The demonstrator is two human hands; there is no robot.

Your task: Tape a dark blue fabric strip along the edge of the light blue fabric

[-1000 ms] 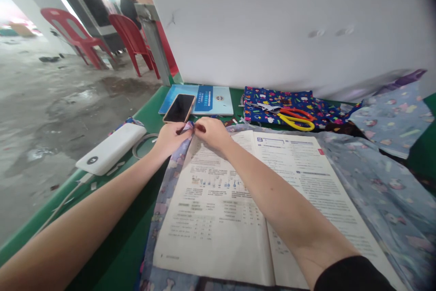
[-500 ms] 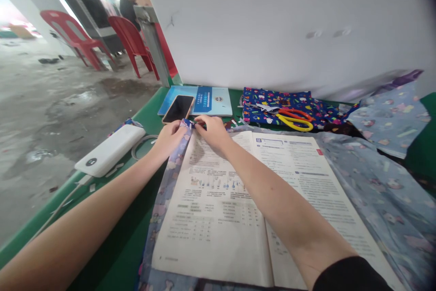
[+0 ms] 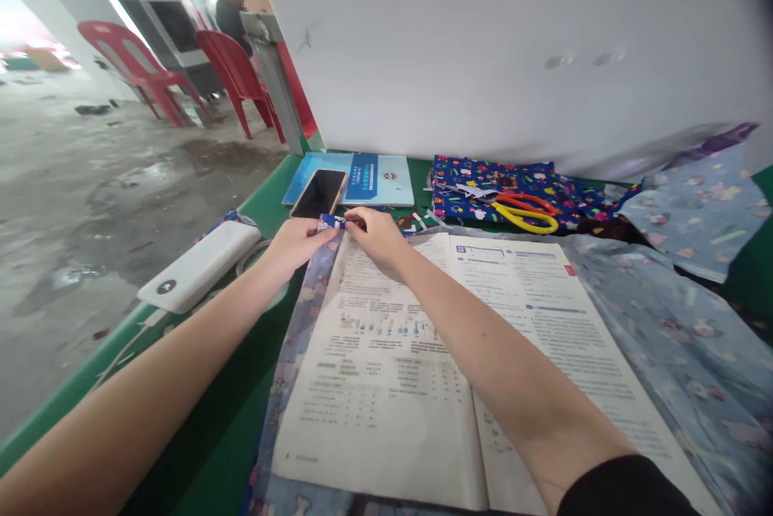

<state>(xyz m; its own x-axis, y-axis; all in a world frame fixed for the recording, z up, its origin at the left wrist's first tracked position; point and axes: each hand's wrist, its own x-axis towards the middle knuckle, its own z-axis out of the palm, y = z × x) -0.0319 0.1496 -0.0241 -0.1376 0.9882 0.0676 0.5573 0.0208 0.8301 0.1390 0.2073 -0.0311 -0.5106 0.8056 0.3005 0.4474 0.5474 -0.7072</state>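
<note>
An open printed book lies on a sheet of patterned fabric, whose paler inner side shows around the pages. Along the book's left edge the fabric is folded over into a strip. At the top left corner my left hand pinches that folded fabric between thumb and fingers. My right hand is closed on the same corner just to the right, its fingertips bent down at the page edge. What exactly lies under the right fingertips is partly hidden.
A phone rests on a blue booklet at the back. Scissors with yellow and orange handles lie on folded blue fabric. A white power bank with a cable sits left. Red chairs and a seated person are beyond.
My left hand has shifted slightly left and down along the folded corner, its thumb now straighter. The right hand stays at the corner. The view has moved a little.
</note>
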